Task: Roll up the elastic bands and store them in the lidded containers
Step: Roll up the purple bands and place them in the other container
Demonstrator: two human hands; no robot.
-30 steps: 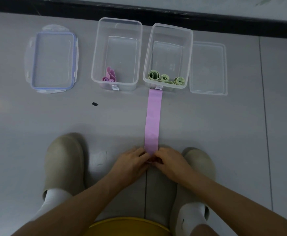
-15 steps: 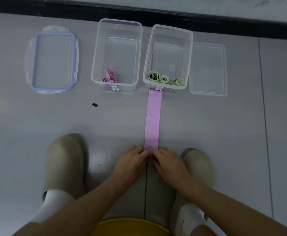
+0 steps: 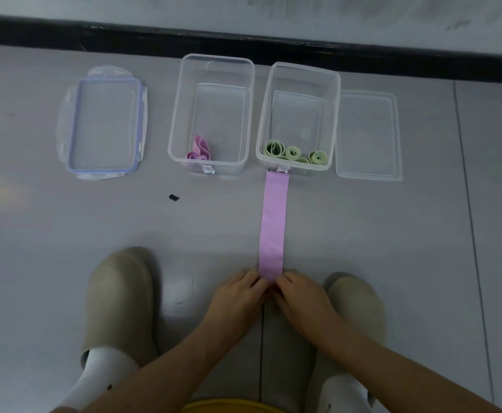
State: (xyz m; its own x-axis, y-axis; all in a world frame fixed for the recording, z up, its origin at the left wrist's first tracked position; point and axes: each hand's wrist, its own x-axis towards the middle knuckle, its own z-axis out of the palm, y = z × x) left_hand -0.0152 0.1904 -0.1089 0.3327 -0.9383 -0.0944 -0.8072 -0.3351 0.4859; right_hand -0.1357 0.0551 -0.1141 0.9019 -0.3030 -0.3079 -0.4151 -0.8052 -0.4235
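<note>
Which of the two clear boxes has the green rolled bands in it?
The right box: green rolls lie at its near end, and the flat pink band runs up to it. The left box holds only a pink roll.

Near end of flat pink elastic band [image 3: 272, 228] hidden beneath left hand [image 3: 234, 298] and right hand [image 3: 301, 296]. Small black speck [image 3: 174, 197] left of it: too small to identify.

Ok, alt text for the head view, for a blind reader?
Left hand and right hand pinch the near end of a pink band flat on the floor, its far end at the right container holding green rolls. The left container holds a pink roll; a blue-rimmed lid and a clear lid lie alongside.
</note>
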